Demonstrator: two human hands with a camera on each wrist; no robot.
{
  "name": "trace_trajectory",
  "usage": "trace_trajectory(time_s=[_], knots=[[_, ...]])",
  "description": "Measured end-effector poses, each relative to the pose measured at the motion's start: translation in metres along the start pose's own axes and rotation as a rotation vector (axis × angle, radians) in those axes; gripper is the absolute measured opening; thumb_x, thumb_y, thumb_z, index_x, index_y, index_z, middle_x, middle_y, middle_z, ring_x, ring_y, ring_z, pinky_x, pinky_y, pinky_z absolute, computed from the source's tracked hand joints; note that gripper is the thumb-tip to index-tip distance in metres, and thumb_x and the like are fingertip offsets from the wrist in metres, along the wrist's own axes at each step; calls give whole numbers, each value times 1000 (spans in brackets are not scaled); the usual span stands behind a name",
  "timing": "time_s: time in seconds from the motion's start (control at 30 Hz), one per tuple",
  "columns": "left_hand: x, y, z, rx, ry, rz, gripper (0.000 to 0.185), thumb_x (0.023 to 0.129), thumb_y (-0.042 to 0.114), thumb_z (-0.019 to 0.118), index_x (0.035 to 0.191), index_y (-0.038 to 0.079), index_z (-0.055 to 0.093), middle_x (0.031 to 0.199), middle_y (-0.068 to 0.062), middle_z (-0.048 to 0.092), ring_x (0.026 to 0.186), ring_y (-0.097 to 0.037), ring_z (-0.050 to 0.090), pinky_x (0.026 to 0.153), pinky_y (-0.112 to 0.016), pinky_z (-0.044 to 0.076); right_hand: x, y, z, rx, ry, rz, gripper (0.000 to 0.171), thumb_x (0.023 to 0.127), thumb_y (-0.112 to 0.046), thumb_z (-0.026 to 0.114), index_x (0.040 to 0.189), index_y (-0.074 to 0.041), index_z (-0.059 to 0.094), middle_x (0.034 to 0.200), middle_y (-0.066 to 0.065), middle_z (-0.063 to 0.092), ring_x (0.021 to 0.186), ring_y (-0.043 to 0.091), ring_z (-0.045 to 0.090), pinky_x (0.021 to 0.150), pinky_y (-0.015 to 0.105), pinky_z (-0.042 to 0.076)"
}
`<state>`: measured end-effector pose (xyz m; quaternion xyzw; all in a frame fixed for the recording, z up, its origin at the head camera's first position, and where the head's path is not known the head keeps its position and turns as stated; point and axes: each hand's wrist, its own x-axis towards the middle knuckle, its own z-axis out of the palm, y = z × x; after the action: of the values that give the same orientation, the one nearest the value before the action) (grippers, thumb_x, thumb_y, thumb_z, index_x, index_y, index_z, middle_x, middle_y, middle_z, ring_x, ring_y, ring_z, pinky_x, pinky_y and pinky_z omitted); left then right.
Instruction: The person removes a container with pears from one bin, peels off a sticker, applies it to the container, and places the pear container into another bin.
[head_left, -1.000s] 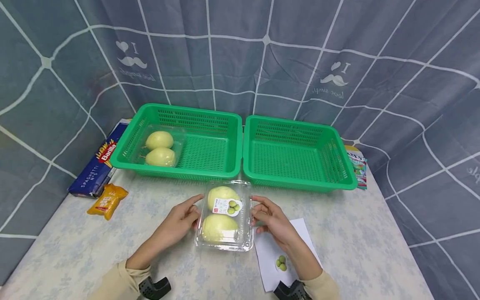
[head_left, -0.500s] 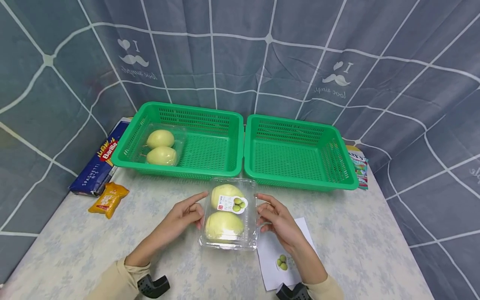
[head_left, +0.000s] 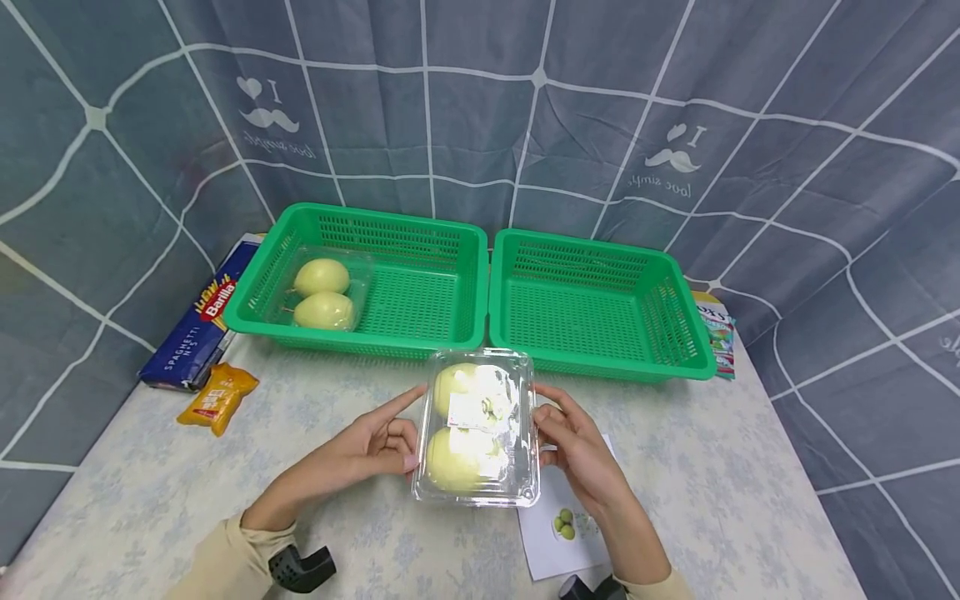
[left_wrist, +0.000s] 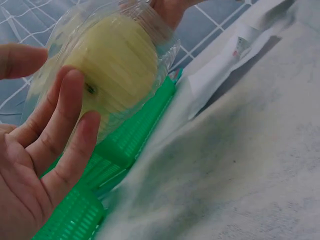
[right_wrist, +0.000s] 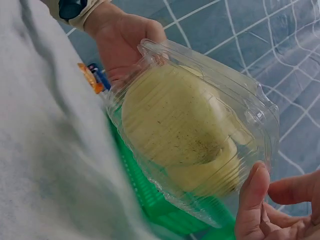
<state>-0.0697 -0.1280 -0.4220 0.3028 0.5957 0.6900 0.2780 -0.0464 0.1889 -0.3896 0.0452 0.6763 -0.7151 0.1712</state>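
A clear plastic clamshell [head_left: 477, 429] with two pale yellow-green pears and a label on its lid is held just above the table, in front of the gap between two green baskets. My left hand [head_left: 382, 442] grips its left side, index finger stretched along the edge. My right hand [head_left: 573, 446] grips its right side with curled fingers. In the left wrist view my left-hand fingers [left_wrist: 65, 125] lie against the clamshell [left_wrist: 112, 60]. The right wrist view shows the clamshell [right_wrist: 185, 125] from below, with my right hand [right_wrist: 260, 210] at its edge and my left hand [right_wrist: 125, 40] beyond it.
The left basket [head_left: 457, 242] holds a second clamshell of pears [head_left: 322, 296]; nothing shows in the right basket [head_left: 592, 243]. A blue spaghetti box [head_left: 198, 325] and an orange packet [head_left: 217, 398] lie at the left. A white sheet [head_left: 562, 533] with a sticker lies under my right wrist. A curtain backs the table.
Both hands have closed on the clamshell and raised it off the table, shifting it a little to the right; its lid now catches glare.
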Motion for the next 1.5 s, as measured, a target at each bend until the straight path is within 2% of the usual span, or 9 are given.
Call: trace_trajectory(time_s=[0.13, 0.23, 0.4, 0.57, 0.87, 1.0, 1.23, 1.5], knots=[[2, 4, -1, -64, -46, 61, 94, 93, -8, 60, 162, 7, -1, 101, 4, 63, 90, -3, 63, 81, -19, 54, -2, -4, 0, 17, -8, -27, 48, 106, -27, 50, 151, -14, 38, 94, -11, 61, 75, 4, 56, 61, 18, 51], [4, 7, -1, -85, -55, 84, 99, 91, -9, 63, 163, 12, -2, 101, 3, 62, 91, -5, 63, 81, -20, 54, -3, -5, 0, 21, -27, -56, 49, 107, -30, 48, 152, -13, 36, 97, -9, 59, 75, 3, 56, 60, 18, 52], [8, 9, -1, -57, -55, 101, 104, 88, -8, 66, 163, 13, -2, 100, 0, 60, 90, -8, 62, 82, -25, 56, -7, -5, -1, 17, -50, -102, 53, 107, -27, 47, 155, -10, 31, 95, -11, 61, 77, 3, 56, 63, 20, 52], [11, 7, 0, -38, -78, 120, 108, 86, -9, 68, 163, 12, -5, 104, 0, 61, 93, -8, 64, 87, -31, 58, -10, -7, -2, 16, -33, -105, 53, 107, -24, 47, 155, -9, 29, 92, -12, 58, 77, 2, 55, 63, 19, 50], [15, 8, 5, -21, -93, 136, 113, 85, -10, 70, 162, 13, -9, 105, 0, 57, 91, -6, 62, 83, -30, 58, -10, -11, -3, 47, -18, -124, 50, 107, -22, 48, 153, -11, 33, 93, -12, 59, 81, 2, 55, 65, 19, 50], [20, 10, 7, -4, -76, 151, 112, 85, -10, 70, 162, 12, -8, 108, -2, 53, 96, -6, 61, 86, -31, 58, -9, -12, -5, 68, -9, -140, 50, 107, -21, 48, 153, -12, 33, 92, -12, 58, 81, 2, 55, 65, 18, 49], [24, 14, 12, 62, 30, 158, 110, 84, -9, 72, 163, 14, -1, 109, -5, 50, 99, -7, 59, 85, -28, 57, -6, -17, -5, 77, 10, -159, 51, 107, -19, 47, 155, -12, 31, 93, -13, 54, 81, 1, 53, 67, 18, 48], [28, 16, 13, 80, 62, 164, 109, 85, -8, 70, 164, 17, -2, 109, -7, 48, 99, -8, 59, 87, -27, 57, -4, -24, -6, 33, 15, -188, 53, 107, -21, 46, 156, -11, 29, 95, -11, 54, 84, 3, 54, 73, 23, 47]])
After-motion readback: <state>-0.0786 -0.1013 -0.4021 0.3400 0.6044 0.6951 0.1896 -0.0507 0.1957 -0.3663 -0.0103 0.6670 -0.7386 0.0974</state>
